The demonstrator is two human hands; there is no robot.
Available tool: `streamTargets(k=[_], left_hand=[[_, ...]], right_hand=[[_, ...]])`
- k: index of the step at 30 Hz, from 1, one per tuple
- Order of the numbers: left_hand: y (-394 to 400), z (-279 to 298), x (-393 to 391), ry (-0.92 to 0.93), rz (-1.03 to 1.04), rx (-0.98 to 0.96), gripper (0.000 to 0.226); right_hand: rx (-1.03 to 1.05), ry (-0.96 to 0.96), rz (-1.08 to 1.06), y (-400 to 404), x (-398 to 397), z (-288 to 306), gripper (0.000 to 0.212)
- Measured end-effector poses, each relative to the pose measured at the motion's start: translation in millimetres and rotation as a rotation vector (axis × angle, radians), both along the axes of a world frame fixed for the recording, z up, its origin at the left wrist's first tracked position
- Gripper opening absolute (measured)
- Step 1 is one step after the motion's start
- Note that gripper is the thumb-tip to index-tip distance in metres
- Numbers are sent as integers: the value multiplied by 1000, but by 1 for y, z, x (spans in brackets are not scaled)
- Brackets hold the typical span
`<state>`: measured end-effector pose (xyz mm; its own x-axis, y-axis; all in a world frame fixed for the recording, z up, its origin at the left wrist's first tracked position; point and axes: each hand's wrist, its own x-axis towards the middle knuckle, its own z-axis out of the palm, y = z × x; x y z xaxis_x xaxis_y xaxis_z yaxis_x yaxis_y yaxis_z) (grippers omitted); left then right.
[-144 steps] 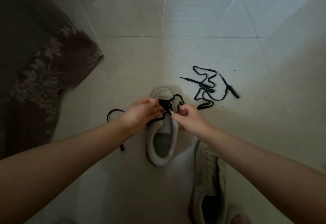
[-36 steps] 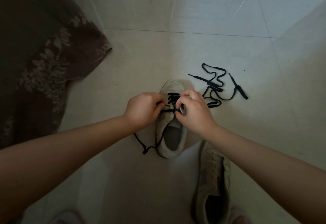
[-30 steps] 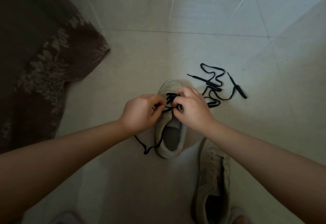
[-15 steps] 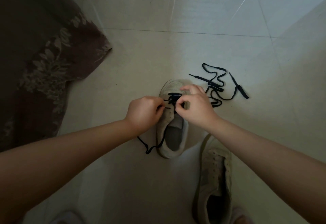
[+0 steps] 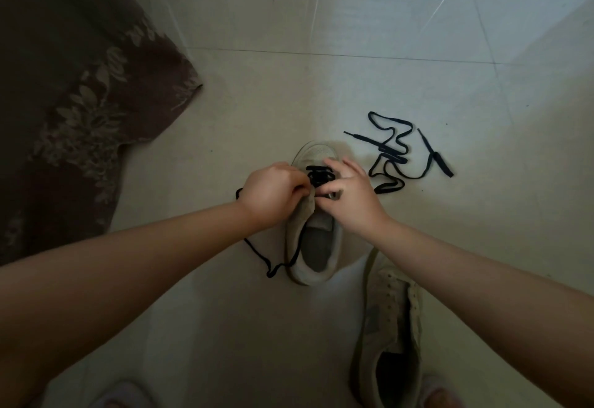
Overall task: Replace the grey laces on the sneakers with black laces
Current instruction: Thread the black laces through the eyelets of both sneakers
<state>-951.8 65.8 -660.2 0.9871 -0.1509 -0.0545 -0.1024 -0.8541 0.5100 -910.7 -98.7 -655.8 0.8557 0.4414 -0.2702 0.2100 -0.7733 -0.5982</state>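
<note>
A pale sneaker [image 5: 316, 246] stands on the tiled floor, toe pointing away, with a black lace [image 5: 318, 176] threaded through its front eyelets. My left hand [image 5: 273, 192] grips the sneaker's left eyelet flap with curled fingers. My right hand [image 5: 350, 195] pinches the black lace at the tongue, its outer fingers spread. The lace's loose end [image 5: 266, 263] trails on the floor left of the heel. A second pale sneaker [image 5: 389, 337], without a lace, lies at the lower right. Another loose black lace [image 5: 395, 153] lies tangled to the right of the toe.
A dark floral cloth [image 5: 74, 111] covers the floor at the left. Pale slippers or toes [image 5: 119, 394] show at the bottom edge. Light tiled floor [image 5: 385, 21] stretches beyond the shoes.
The hands shifted slightly on the shoe; my left hand now grips the left flap and my right hand's fingers have spread while pinching the lace. A loop of lace now shows left of my left wrist.
</note>
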Motion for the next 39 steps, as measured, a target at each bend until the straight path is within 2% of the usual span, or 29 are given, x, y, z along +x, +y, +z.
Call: streamTargets(k=[3,6,8,10,12,13,15,17,21,23,25,28,30,32,35,39], left_hand=[[-6,-3,-2,151,168,-188,14],[-8,-9,-4,260,233,-330,29],[-4,-16,-6,318,264,-333,36],[1,-21,-11,334,302,-321,33],[2,-21,-19,269,338,-307,24],[0,-18,-22,213,340,-313,27],[-7,-8,-24,120,271,-352,49],[-17,3,-21,133,202,-343,69],[-30,5,-13,257,287,-306,74],[-31,2,-16,263,309,-314,68],[-28,-1,-20,299,343,-376,63],[-21,-4,-26,335,378,-470,57],[-20,-5,-28,327,373,-438,51],[-23,-2,-29,291,350,-298,53],[-32,3,-22,126,265,-4,62],[-38,7,-4,184,208,0,43]], right_hand=[[28,-3,-20,2,2,0,9],[45,-17,-14,3,0,1,6],[37,-22,1,0,-2,2,7],[51,-13,-41,-8,-4,3,8],[90,-9,-134,-16,-3,7,7],[103,1,-157,-20,-1,10,7],[99,43,-124,-24,4,17,7],[82,71,-49,-22,6,23,8],[108,117,11,-14,3,23,13],[170,197,-18,-16,4,23,16],[306,379,-105,-20,8,28,19],[746,735,-315,-27,12,42,21],[937,867,-371,-31,12,48,20],[943,893,-415,-27,7,50,19],[919,900,-518,-11,0,48,24],[930,939,-640,5,9,49,30]])
